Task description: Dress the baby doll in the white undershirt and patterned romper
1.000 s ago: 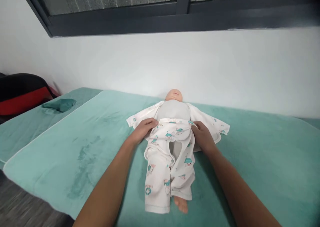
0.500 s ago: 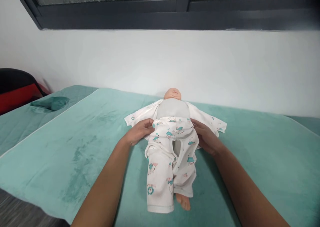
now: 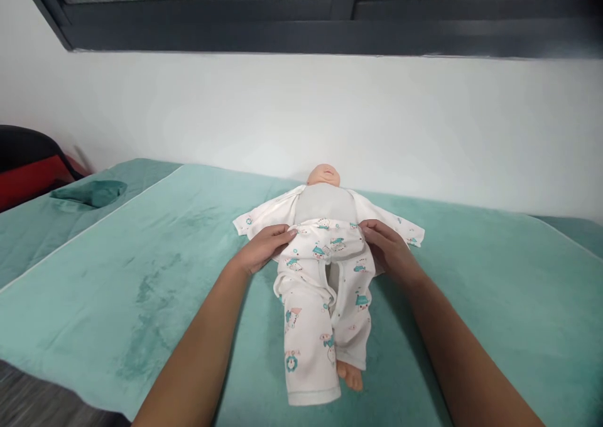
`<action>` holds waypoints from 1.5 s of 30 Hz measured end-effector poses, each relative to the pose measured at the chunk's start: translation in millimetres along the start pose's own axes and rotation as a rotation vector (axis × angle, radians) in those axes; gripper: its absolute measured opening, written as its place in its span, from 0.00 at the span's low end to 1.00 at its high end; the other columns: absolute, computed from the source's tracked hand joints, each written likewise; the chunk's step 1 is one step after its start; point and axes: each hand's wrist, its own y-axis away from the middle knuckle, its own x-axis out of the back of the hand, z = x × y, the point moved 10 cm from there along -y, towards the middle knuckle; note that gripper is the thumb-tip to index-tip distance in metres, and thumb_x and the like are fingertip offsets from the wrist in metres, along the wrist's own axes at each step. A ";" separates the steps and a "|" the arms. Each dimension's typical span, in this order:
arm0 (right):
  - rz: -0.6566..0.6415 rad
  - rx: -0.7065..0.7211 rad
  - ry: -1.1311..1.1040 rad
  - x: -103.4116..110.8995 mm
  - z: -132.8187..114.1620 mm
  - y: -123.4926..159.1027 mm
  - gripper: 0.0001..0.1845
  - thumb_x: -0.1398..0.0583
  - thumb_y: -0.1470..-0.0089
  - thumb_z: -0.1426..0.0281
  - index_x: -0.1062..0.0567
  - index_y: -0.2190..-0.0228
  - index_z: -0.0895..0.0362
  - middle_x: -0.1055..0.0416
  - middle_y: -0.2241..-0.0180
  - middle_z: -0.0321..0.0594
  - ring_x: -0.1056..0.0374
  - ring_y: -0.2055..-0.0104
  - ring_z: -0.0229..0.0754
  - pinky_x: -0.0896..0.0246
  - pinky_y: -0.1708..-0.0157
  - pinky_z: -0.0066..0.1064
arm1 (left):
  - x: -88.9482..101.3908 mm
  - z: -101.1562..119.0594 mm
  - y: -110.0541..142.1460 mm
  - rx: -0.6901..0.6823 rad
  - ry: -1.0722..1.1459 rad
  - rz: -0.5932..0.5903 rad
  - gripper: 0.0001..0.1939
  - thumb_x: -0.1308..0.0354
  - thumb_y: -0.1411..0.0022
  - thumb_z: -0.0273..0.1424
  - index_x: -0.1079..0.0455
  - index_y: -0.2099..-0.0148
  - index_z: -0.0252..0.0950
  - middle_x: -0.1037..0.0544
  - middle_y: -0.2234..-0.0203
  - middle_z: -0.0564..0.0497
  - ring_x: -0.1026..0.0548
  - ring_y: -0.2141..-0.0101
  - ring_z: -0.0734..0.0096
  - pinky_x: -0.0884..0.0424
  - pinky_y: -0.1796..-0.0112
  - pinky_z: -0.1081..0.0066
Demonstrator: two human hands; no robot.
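Observation:
A baby doll (image 3: 324,174) lies on its back with its head toward the wall. White printed baby pants (image 3: 306,289) cover its legs up to the waist, with an opening at the crotch. One bare foot (image 3: 350,375) shows below the right pant leg; the left pant leg hides the other foot. A white top (image 3: 276,212) lies spread around the grey torso (image 3: 325,202), both sleeves stretched out. My left hand (image 3: 267,246) pinches the waistband at its left side. At the opposite side, my right hand (image 3: 387,246) grips the waistband between thumb and fingers.
A teal cover (image 3: 141,276) spreads over the bed beneath the doll. At the far left are a dark green folded cloth item (image 3: 89,193) and a red and black object (image 3: 32,166). Behind stands a white wall (image 3: 282,113) below a dark window frame (image 3: 211,34).
My right hand has shifted its hold on the waistband, with the thumb now higher. The pant legs have swung slightly to the right. The view has moved a little.

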 end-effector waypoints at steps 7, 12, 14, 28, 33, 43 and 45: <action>-0.143 0.028 0.400 3.1 -0.3 3.2 0.16 0.37 0.50 0.57 0.34 0.72 0.55 0.41 0.76 0.30 0.46 0.74 0.35 0.52 0.75 0.27 | -8.8 1.1 2.9 0.005 0.003 -0.104 0.12 0.35 0.53 0.34 0.29 0.66 0.34 0.27 0.73 0.53 0.28 0.69 0.70 0.35 0.68 0.72; 0.121 0.163 0.682 17.9 -11.9 5.7 0.13 0.41 0.48 0.61 0.36 0.77 0.54 0.46 0.82 0.28 0.50 0.77 0.35 0.55 0.76 0.28 | -10.0 3.8 6.0 0.017 -0.185 -0.108 0.14 0.35 0.51 0.39 0.29 0.67 0.34 0.30 0.76 0.53 0.31 0.72 0.71 0.38 0.71 0.73; 0.218 0.164 0.725 22.5 -13.2 6.1 0.07 0.42 0.48 0.63 0.33 0.72 0.53 0.44 0.83 0.28 0.48 0.79 0.36 0.54 0.77 0.29 | -9.7 5.4 7.3 0.017 -0.278 -0.106 0.16 0.36 0.50 0.42 0.30 0.69 0.34 0.31 0.77 0.54 0.34 0.74 0.72 0.40 0.73 0.74; 0.043 0.094 0.473 27.1 0.8 -2.7 0.28 0.47 0.56 0.74 0.23 0.53 0.49 0.24 0.55 0.35 0.31 0.53 0.50 0.38 0.50 0.43 | -9.6 2.6 1.2 -0.007 -0.055 0.005 0.13 0.39 0.47 0.39 0.36 0.71 0.36 0.35 0.74 0.55 0.38 0.75 0.77 0.45 0.75 0.75; -0.059 0.016 0.423 23.9 10.9 -2.6 0.29 0.43 0.58 0.74 0.25 0.51 0.48 0.25 0.53 0.35 0.30 0.54 0.50 0.35 0.55 0.40 | -7.6 -0.3 -0.7 0.021 -0.120 0.043 0.14 0.40 0.46 0.40 0.38 0.72 0.36 0.40 0.78 0.58 0.42 0.77 0.78 0.49 0.77 0.75; 0.026 0.115 0.357 -6.0 1.4 -7.9 0.28 0.38 0.57 0.70 0.26 0.51 0.49 0.26 0.51 0.40 0.34 0.46 0.54 0.40 0.46 0.48 | -5.5 2.0 -2.2 -0.051 -0.094 0.237 0.08 0.44 0.48 0.32 0.38 0.64 0.41 0.37 0.78 0.59 0.40 0.77 0.76 0.48 0.77 0.75; 0.014 0.092 0.208 -9.6 -0.7 -6.5 0.29 0.37 0.57 0.69 0.27 0.50 0.49 0.25 0.51 0.40 0.33 0.47 0.54 0.37 0.48 0.47 | -4.9 2.5 -1.6 -0.073 -0.057 0.288 0.09 0.44 0.47 0.34 0.39 0.64 0.41 0.37 0.78 0.59 0.39 0.77 0.75 0.46 0.76 0.75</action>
